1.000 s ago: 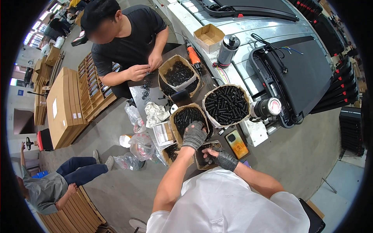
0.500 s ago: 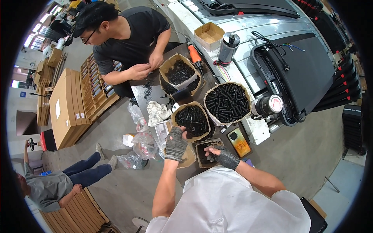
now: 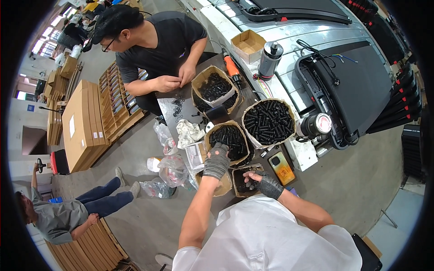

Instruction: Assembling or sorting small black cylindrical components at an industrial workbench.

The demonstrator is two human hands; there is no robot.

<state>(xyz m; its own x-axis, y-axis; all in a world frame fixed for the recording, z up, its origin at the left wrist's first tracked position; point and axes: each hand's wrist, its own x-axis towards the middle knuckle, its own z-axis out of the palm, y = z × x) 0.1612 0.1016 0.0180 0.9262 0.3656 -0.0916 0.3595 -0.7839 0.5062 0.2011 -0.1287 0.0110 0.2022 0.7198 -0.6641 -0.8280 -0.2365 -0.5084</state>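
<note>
Over the dark worktable (image 3: 168,105) we reach with both gloved hands. Our left hand (image 3: 216,161) rests palm-down on the near rim of a round paper-lined tub (image 3: 229,141) of small black parts, its fingertips curled among them; whether it pinches any we cannot tell. Our right hand (image 3: 266,184) lies just beside it, over a small square box (image 3: 246,181) of the same black bits, fingers bent onto the box's edge, and we cannot tell what it grasps. We count three round tubs of black parts: ours, a larger tub (image 3: 269,122) to its right, and a far tub (image 3: 214,87) before a co-worker (image 3: 153,45), whose two bare hands meet above loose parts (image 3: 177,105). An open cardboard box (image 3: 248,44) sits beyond. A phone in an orange case (image 3: 281,167) lies right of the small box.
</note>
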